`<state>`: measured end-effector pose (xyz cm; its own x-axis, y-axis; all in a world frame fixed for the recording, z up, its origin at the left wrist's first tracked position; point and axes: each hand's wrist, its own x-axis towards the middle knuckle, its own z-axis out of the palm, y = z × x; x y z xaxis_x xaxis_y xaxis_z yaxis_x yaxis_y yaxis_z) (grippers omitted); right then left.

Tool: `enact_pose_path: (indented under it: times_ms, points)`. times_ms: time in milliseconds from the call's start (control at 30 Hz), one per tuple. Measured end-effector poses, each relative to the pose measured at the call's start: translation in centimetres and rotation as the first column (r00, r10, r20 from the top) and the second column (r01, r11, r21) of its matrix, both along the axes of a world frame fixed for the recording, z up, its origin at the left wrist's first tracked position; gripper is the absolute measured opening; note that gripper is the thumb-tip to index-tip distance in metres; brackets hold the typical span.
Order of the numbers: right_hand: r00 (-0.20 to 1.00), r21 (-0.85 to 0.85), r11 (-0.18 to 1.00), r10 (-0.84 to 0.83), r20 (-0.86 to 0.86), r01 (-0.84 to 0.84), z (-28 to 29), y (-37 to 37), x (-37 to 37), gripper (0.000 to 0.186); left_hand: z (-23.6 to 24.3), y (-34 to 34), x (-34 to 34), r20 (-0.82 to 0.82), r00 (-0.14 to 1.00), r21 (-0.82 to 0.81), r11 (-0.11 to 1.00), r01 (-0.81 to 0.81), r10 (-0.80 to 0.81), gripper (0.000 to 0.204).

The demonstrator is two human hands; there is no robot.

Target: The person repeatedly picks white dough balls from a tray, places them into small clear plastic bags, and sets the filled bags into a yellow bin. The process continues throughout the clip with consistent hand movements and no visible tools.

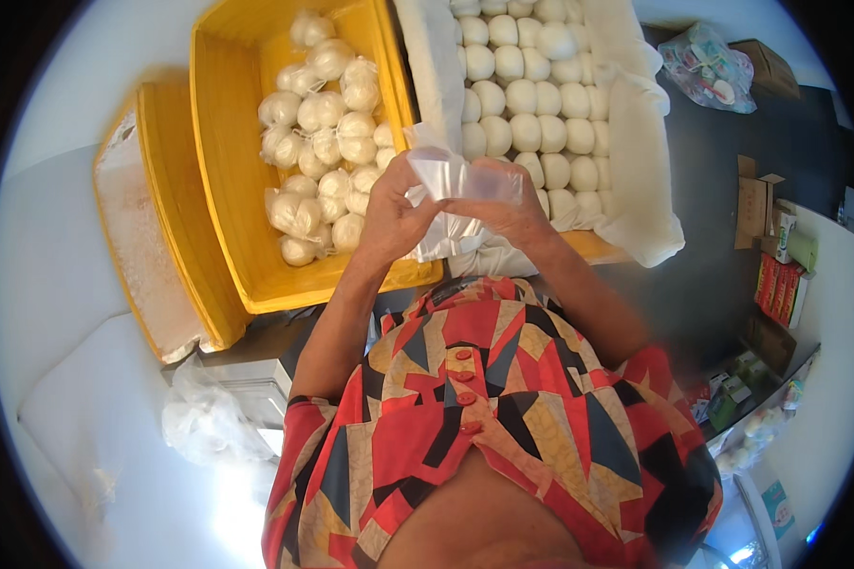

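Between my two hands is a clear plastic bag (pixel 436 173), crinkled and shiny, held over the gap between two boxes. My left hand (pixel 395 209) pinches its left side and my right hand (pixel 514 204) grips its right side. Ahead and to the right, a cloth-lined box (pixel 636 161) holds rows of round white buns (pixel 522 97). To the left, a yellow foam box (pixel 220 123) holds several tied clear bags of white buns (pixel 327 112). Whether anything is inside the bag in my hands I cannot tell.
A yellow-edged foam lid or box (pixel 157 213) leans at the far left. White plastic bags (pixel 209 417) hang below it. Rightward on the dark floor are a filled plastic bag (pixel 707 66), an open cardboard box (pixel 754 204) and red packages (pixel 778 287).
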<state>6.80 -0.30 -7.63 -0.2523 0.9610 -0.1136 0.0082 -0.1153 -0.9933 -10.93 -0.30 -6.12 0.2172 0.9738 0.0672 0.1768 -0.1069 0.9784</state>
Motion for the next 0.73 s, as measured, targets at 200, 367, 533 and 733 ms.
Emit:
enact_pose_path:
  times_ms: [200, 367, 533, 733]
  points:
    - [0.373, -0.444, 0.854, -0.518, -0.769, 0.271, -2.7, 5.7, 8.1, 0.018, -2.9, 3.3, -2.3, 0.011, 0.972, -0.279, 0.934, -0.221, 0.234, 0.007]
    - [0.874, -0.006, 0.933, -0.340, -0.346, 0.361, 0.3, 6.4, 4.3, 0.018, 2.9, 5.5, 6.6, -0.498, 0.818, 0.511, 0.860, 0.009, 0.287, 0.046]
    - [0.993, 0.039, 0.999, -0.007, -0.116, 0.011, 0.0, 8.1, 6.9, 0.015, -2.7, 10.2, 3.7, -0.539, 0.819, 0.382, 0.923, 0.032, 0.195, 0.046]
    - [0.948, 0.169, 0.964, -0.238, 0.212, 0.205, -11.7, 25.2, 15.3, 0.030, -3.4, 12.4, 2.5, -0.509, 0.824, 0.236, 0.961, -0.146, 0.250, 0.032]
